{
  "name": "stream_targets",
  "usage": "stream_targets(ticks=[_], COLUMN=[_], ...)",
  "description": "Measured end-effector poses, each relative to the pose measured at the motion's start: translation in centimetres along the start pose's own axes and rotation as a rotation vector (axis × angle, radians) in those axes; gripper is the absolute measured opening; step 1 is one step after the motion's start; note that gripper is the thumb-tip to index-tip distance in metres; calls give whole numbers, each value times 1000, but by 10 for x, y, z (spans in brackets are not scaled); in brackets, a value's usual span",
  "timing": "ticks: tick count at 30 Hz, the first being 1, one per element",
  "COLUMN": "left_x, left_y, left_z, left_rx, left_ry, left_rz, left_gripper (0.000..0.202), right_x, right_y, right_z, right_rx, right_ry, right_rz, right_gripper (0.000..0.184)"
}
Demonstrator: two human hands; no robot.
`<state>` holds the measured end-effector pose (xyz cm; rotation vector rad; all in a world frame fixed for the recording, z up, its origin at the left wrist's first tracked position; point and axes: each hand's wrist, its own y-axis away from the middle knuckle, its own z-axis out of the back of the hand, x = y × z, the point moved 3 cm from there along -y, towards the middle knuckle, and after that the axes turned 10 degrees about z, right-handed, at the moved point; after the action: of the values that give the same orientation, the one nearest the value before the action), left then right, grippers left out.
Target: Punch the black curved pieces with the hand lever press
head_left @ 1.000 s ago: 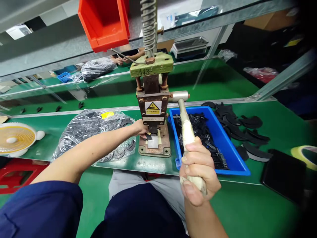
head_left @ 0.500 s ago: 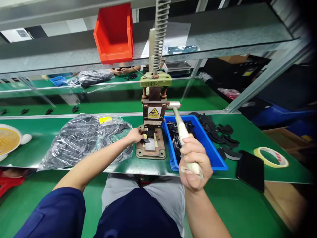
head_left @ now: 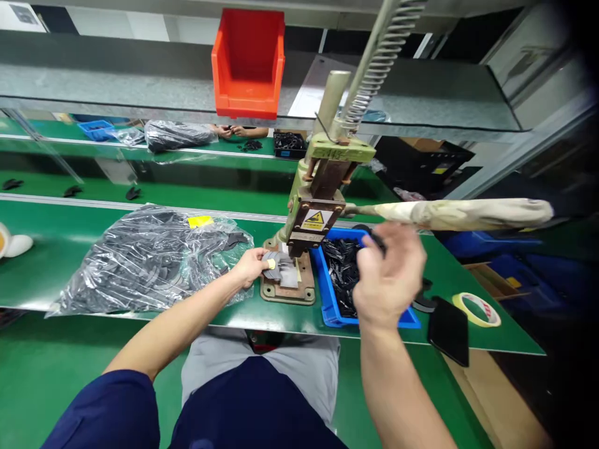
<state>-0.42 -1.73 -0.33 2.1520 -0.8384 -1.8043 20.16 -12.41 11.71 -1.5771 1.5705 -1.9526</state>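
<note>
My left hand pinches a dark grey curved flat piece on the base of a hand press. A small yellow patch shows where the fingers meet the piece. The press's ram is raised a little above the base plate. Its lever handle, wrapped in pale tape, sticks out level to the right. Just below the handle, my right hand is blurred by motion, thumb and fingers apart, holding nothing. It is over the blue bin of small black parts.
A clear bag of grey pieces lies left of the press. On the right are a tape roll and a black flat object. An orange bin sits on the shelf above. Another person's hands show across the bench.
The lever has swung up from slanting towards me to level, and my right hand has let go of it. The ram has risen. My left hand keeps the grey piece at the press; the view has turned.
</note>
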Motion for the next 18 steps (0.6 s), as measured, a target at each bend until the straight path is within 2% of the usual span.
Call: stream_targets(ticks=[1,2,3,5,7,12,15,18], left_x=[1,1,2,3,5,14,24,37], left_y=[6,12,18,30,39,53,56,55], left_z=[3,5,7,8,6,-3,-8,-13], left_rx=[24,49,75,132,197,296,301,292], left_ry=[14,28,41,73,112,212,281,336], left_rz=[8,16,23,38,73,243,330,360], left_gripper=[29,31,33,37,39,28,18,17], right_x=[-10,-21,-30,-41,-47,-49,-49,-51], right_y=[21,44,66,99,118,128,131,135], right_z=[-2,-7,-11,-19,-27,-33,-30,-26], right_rx=[56,194,280,387,449,512,497,481], right_ry=[48,79,86,72,40,8,21,16], right_rz=[-125,-275,-349,-434,-467,-512,-551,-585], right_gripper=[48,43,39,39,42,35,32,32])
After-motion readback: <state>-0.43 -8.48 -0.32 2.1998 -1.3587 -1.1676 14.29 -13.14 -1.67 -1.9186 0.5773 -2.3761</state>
